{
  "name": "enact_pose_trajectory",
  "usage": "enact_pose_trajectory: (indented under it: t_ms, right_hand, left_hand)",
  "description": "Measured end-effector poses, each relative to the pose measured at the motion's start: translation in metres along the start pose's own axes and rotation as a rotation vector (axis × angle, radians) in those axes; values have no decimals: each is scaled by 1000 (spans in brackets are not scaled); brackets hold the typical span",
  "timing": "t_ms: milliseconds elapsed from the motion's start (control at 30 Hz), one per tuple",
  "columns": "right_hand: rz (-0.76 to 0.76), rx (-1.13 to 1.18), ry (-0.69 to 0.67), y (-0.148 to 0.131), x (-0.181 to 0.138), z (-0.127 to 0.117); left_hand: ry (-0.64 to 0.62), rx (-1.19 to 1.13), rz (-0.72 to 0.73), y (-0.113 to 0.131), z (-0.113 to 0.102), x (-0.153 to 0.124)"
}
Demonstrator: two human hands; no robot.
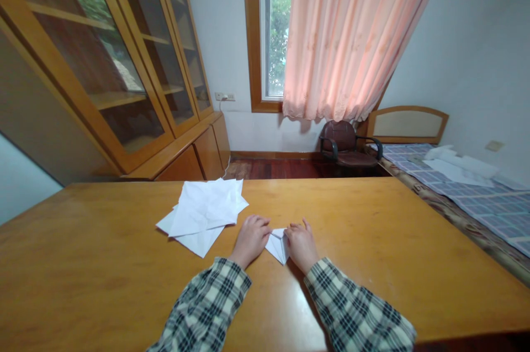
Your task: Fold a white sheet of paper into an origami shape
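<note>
Tabletop [372,219]: folded ppr [277,247] lies btwn L hand [252,238] & R hand [303,246].

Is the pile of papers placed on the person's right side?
No, the papers lie left of the folded paper, nearer the left hand.

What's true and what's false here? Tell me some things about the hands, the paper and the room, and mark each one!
1. The left hand and right hand touch the folded paper. True.
2. The loose sheets lie on the floor. False: the sheets are on the table.
3. The sleeves are checked. True.
4. The curtain is green. False: the curtain is pink.
5. A chair stands near the bed. True.
</note>
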State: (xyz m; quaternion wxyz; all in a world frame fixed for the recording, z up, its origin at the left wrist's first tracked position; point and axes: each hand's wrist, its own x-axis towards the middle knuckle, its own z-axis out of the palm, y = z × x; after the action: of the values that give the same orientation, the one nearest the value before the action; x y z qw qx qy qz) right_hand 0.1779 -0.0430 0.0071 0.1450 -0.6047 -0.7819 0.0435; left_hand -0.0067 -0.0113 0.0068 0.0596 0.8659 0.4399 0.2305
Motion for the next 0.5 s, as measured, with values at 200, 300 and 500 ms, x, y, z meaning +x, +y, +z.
enact_pose_trajectory:
  t_ms: [200, 300, 500]
  right_hand:
    - [17, 20, -10, -4, -1, -3]
    - [15, 37, -4, -3, -1, -5]
    - [-13, 31, -2, 3, -1, -11]
  left_hand:
    - [19, -11, 4, 4, 1, -2]
    - [22, -33, 14, 6, 6, -3]
    - [18, -63, 26, 6, 12, -3]
